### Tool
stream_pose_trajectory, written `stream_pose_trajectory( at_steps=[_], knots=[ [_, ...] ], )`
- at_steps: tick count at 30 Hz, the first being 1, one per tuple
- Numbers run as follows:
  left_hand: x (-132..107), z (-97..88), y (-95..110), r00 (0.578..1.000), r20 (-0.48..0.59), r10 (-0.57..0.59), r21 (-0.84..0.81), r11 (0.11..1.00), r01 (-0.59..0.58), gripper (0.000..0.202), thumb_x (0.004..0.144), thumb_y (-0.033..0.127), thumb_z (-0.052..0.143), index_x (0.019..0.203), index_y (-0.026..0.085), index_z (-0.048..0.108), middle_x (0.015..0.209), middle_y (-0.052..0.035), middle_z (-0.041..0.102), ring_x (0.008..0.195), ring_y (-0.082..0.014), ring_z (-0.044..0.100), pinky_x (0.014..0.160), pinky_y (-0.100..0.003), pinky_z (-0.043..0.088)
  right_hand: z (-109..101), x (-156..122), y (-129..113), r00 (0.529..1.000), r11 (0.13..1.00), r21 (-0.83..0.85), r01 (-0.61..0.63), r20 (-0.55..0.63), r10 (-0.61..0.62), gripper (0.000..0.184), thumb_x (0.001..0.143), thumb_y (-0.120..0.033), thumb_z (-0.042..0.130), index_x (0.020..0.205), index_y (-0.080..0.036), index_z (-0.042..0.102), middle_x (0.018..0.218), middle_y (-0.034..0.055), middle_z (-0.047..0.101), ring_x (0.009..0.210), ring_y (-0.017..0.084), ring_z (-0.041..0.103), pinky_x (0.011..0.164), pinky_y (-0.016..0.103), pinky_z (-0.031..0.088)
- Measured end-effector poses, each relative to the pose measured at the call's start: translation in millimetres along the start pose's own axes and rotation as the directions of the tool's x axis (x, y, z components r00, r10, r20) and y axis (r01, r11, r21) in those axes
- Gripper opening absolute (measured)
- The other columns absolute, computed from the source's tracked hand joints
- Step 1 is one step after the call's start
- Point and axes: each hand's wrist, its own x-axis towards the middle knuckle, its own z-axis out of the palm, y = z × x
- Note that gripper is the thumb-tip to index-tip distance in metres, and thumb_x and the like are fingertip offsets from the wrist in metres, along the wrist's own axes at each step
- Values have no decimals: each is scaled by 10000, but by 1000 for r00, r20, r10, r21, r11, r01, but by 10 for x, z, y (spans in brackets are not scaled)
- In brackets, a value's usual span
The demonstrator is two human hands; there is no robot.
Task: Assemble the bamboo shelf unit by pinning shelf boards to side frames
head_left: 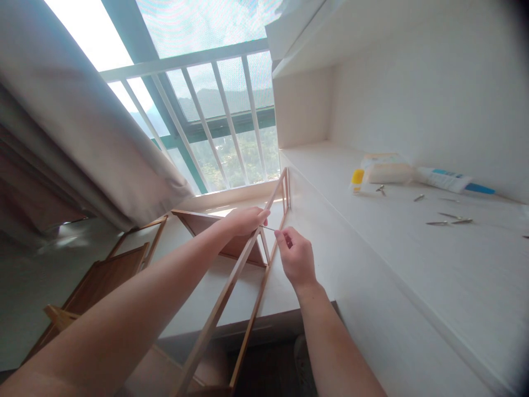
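Observation:
A long ladder-like wooden frame point(231, 286) leans across the white window ledge point(215, 298), its far end against the side of a white desk. My left hand point(244, 219) is closed around the frame's upper rail. My right hand point(294, 255) is closed in a pinch on a thin metal screw point(268, 227), whose tip points at the rail right by my left fingers. A brown wooden shelf panel point(215, 226) lies just behind the frame.
White desk top point(413, 259) on the right carries several loose screws point(448, 221), a yellow-capped glue bottle point(382, 172) and a blue-and-white tube point(450, 180). More wooden frame parts point(103, 275) lie at left. Grey curtain point(82, 138) hangs over the barred window point(223, 121).

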Motion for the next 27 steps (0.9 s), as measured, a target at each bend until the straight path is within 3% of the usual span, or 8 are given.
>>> stream_pose_trajectory(
  at_steps=[3,9,15,27],
  knots=[
    [9,9,-9,1000,-2,10,9,1000,-10,592,922,508,181,906,234,705,892,-32,696,825,-208,610,757,-282,438,30,3,-2,999,997,68,-31,29,29,395,927,-434,475,610,-200,449,553,-48,398,545,113,373,549,247,285],
    [25,19,-16,1000,-3,24,19,1000,-24,598,920,501,175,903,223,704,892,-42,690,833,-208,605,765,-277,438,109,0,21,970,908,351,-230,157,185,442,928,-498,439,595,-213,377,506,-62,329,475,105,312,477,249,255],
    [2,6,14,1000,1,3,22,1000,-3,618,917,505,157,920,213,702,969,-54,698,871,-214,608,778,-281,442,-32,8,28,998,982,186,-31,63,20,397,953,-433,435,635,-198,469,566,-40,432,547,116,396,545,245,303],
    [16,8,12,1000,10,-13,-7,1000,13,594,915,505,177,917,222,699,875,-38,694,836,-218,607,775,-290,439,-20,11,20,994,988,126,93,46,-99,324,963,-399,440,754,-201,587,681,2,542,653,149,497,638,253,370]
  ],
)
